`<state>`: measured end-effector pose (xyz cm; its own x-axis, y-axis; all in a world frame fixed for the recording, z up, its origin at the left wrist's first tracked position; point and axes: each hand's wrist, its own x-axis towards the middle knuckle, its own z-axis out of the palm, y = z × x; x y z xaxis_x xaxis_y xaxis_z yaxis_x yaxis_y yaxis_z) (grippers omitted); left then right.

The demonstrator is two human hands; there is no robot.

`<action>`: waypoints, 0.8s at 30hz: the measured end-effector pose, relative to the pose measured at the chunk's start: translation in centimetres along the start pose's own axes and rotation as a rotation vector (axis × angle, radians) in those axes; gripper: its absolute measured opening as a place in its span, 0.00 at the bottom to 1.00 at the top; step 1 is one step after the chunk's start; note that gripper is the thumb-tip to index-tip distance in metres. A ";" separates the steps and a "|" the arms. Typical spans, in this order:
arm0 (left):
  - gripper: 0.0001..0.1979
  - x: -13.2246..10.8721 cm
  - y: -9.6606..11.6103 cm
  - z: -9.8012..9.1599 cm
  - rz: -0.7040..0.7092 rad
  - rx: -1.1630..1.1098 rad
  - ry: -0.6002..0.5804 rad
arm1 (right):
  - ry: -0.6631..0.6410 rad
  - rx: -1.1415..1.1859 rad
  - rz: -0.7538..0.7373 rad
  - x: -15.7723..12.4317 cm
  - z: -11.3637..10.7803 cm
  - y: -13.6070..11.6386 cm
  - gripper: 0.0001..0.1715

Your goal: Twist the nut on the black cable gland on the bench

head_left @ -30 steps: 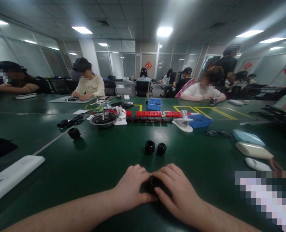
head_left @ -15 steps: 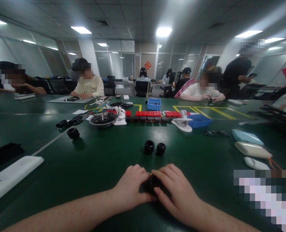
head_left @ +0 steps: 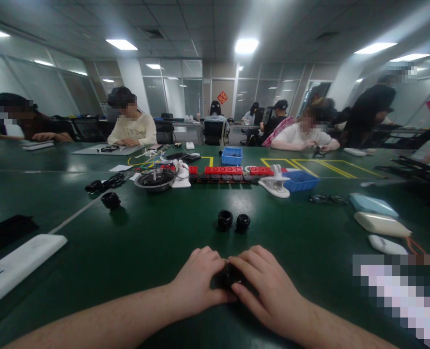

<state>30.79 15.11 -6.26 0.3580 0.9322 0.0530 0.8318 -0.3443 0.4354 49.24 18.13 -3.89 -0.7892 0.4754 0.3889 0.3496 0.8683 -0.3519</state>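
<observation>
Low in the middle of the head view, my left hand [head_left: 203, 275] and my right hand [head_left: 264, 283] close around a glossy black round part [head_left: 232, 275] from both sides. Fingers and thumbs cover most of it, so its exact kind is hidden. Just beyond my hands, a hollow black ring-shaped part [head_left: 224, 220] stands on the green table [head_left: 157, 232], with a slightly smaller black ring-shaped part [head_left: 243, 223] to its right. Another black round part [head_left: 111, 200] sits farther off to the left.
Red power strips [head_left: 224, 170] cross the table's middle, flanked by a white clamp stand [head_left: 276, 183] and a blue bin [head_left: 301, 180]. A metal bowl [head_left: 155, 181] holds black cable. Glasses [head_left: 327, 199] and pouches lie right; a long white object [head_left: 22, 266] lies left. People sit opposite.
My hands keep their hold on the black part with hardly any movement. In the background, a standing person at the right has moved further right and bent over.
</observation>
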 end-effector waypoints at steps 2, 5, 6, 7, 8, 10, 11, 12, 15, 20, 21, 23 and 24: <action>0.16 0.0 0.0 0.0 0.001 0.003 0.003 | 0.012 -0.014 -0.006 0.0 0.0 0.0 0.16; 0.16 0.0 0.1 0.0 0.007 0.009 -0.001 | 0.025 -0.017 -0.011 0.0 0.0 0.0 0.16; 0.16 0.0 0.1 0.0 0.008 0.010 -0.002 | 0.022 -0.013 -0.007 -0.1 0.1 0.0 0.16; 0.16 0.0 0.1 0.0 0.009 0.010 -0.002 | 0.019 -0.008 -0.003 -0.1 0.1 0.1 0.16; 0.15 0.1 0.1 0.0 0.010 0.007 -0.002 | 0.015 -0.002 0.002 -0.2 0.2 0.1 0.16; 0.15 0.0 0.0 0.0 0.012 0.001 0.002 | 0.013 0.006 0.001 -0.2 0.2 0.1 0.16; 0.15 0.0 0.0 0.0 0.013 0.000 0.005 | 0.016 0.007 -0.002 -0.3 0.2 0.1 0.16; 0.16 0.0 0.0 0.0 0.012 -0.001 0.008 | 0.020 0.008 -0.007 -0.3 0.2 0.1 0.16; 0.16 0.0 -0.1 0.2 0.014 0.007 0.017 | 0.025 0.002 -0.014 -0.3 0.1 0.0 0.15; 0.16 0.0 -0.3 0.3 0.011 0.008 0.007 | -0.035 -0.008 -0.055 0.0 -0.1 -0.3 0.17; 0.15 0.0 -0.3 0.3 0.011 0.005 0.006 | -0.051 -0.009 -0.064 0.0 -0.1 -0.4 0.18; 0.14 0.0 -0.3 0.3 0.011 0.006 0.011 | -0.081 -0.012 -0.075 0.1 -0.2 -0.6 0.21; 0.15 0.0 -0.2 0.3 0.006 0.010 0.015 | -0.098 -0.014 -0.079 0.1 -0.3 -0.6 0.22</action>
<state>30.73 15.18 -6.61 0.3567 0.9316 0.0696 0.8339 -0.3511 0.4259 49.05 17.69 -3.36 -0.8597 0.3898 0.3300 0.2907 0.9048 -0.3113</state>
